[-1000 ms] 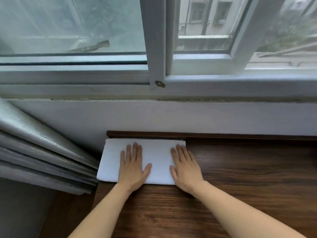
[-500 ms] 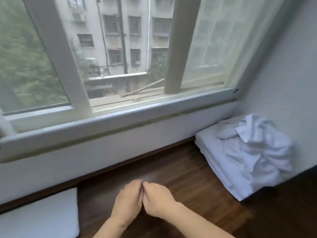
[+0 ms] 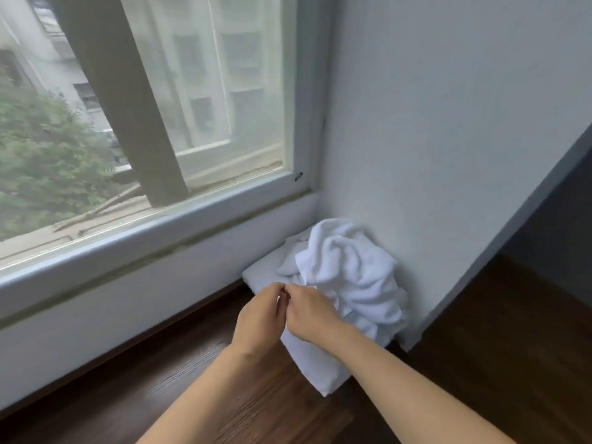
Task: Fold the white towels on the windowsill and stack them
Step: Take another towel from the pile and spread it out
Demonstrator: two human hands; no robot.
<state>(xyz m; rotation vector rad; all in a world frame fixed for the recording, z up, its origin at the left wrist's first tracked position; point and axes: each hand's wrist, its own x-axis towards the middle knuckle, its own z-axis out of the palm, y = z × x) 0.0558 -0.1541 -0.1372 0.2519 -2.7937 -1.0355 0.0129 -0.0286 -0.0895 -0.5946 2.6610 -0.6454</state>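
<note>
Both hands mid-frame, knuckles together: left hand, right hand, fingers curled, cannot tell if pinching towel. Crumpled towel right of centre, atop flat white stack on windowsill. Folding not begun; plenty left.

Both hands are knuckle to knuckle, left hand and right hand, fingers curled, right in front of a crumpled towel. It's heaped on a flat white stack in the corner of the dark wood sill, against the wall below the window.
</note>
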